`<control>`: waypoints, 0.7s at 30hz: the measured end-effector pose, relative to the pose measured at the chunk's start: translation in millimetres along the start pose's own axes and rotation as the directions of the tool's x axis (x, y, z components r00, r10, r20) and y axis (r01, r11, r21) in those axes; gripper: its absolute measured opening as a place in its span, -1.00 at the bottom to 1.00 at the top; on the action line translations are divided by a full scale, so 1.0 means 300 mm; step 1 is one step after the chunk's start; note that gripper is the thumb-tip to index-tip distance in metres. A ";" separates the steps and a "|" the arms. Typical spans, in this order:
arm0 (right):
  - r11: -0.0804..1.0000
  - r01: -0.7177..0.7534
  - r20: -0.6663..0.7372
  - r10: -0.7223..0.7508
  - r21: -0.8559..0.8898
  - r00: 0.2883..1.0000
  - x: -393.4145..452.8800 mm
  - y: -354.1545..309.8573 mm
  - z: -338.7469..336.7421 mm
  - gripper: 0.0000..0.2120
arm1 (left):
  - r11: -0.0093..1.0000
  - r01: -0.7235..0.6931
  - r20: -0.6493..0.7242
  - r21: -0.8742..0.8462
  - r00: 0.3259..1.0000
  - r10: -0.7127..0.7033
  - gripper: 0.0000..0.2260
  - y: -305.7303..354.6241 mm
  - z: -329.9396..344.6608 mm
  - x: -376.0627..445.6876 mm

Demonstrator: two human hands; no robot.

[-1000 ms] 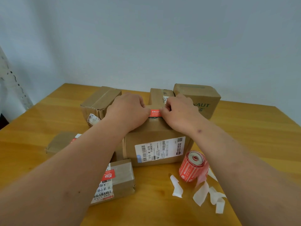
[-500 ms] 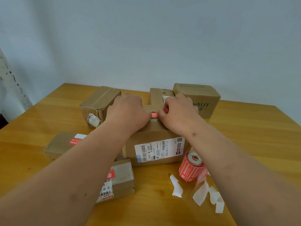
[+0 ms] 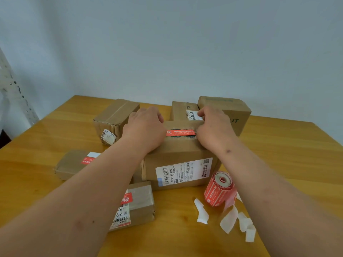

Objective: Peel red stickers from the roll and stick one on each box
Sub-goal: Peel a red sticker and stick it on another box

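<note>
A large brown box [image 3: 178, 151] with a white shipping label on its front stands mid-table. On its top lies a red sticker [image 3: 181, 133], flat along the tape seam. My left hand [image 3: 144, 127] rests on the box top with curled fingers, its thumb side at the sticker's left end. My right hand [image 3: 213, 127], fingers also curled, touches the sticker's right end. The red sticker roll [image 3: 219, 190] lies on the table to the right of the box, a loose tail hanging from it.
A small box [image 3: 143, 201] and a flat parcel [image 3: 70, 164] in front and to the left each carry a red sticker. Three more boxes stand behind: left [image 3: 115, 114], middle [image 3: 181, 110], right [image 3: 233, 108]. White backing scraps [image 3: 241, 221] lie near the roll.
My hands have slid apart along the box top, uncovering the whole length of the red sticker, which now lies flat between them.
</note>
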State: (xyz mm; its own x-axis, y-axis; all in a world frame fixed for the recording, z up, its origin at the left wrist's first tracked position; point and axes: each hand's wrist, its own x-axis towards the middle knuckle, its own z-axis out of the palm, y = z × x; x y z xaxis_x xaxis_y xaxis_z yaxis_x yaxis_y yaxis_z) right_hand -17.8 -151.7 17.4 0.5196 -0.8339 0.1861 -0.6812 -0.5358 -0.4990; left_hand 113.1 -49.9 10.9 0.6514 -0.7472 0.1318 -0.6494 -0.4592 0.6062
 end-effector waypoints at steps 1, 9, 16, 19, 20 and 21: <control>1.000 -0.001 -0.002 0.001 -0.015 1.000 0.001 -0.006 0.006 -0.61 | 1.000 0.006 -0.002 0.004 1.000 -0.006 -0.88 0.002 -0.001 0.000; 0.996 -0.025 -0.058 0.021 -0.083 0.998 0.013 0.000 0.027 -0.74 | 0.995 0.028 -0.029 0.098 0.999 -0.025 -0.84 0.016 0.012 -0.002; 0.997 0.057 0.113 -0.051 -0.049 0.992 -0.012 0.015 -0.014 -0.49 | 1.000 -0.015 -0.033 0.008 0.999 0.015 -0.66 -0.009 0.020 -0.035; 0.993 0.039 0.051 -0.045 0.113 0.998 -0.004 0.046 -0.013 -0.64 | 0.966 0.003 -0.030 -0.258 0.999 -0.012 -0.73 -0.031 0.009 -0.043; 0.992 0.045 0.042 -0.050 0.117 0.998 -0.006 0.048 -0.010 -0.67 | 0.945 0.016 -0.029 -0.327 0.999 -0.027 -0.72 -0.037 0.008 -0.046; 0.993 0.063 0.038 -0.067 0.095 0.997 -0.009 0.046 -0.007 -0.69 | 0.934 0.017 -0.032 -0.358 0.999 -0.031 -0.72 -0.041 0.009 -0.048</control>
State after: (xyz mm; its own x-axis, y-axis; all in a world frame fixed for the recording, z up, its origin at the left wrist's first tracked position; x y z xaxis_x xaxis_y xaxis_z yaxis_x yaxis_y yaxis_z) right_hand -29.5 -157.2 11.7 0.5835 -0.7903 0.1870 -0.5945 -0.5725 -0.5646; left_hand 110.5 -34.8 -0.6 0.6832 -0.7171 0.1379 -0.4545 -0.2698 0.8489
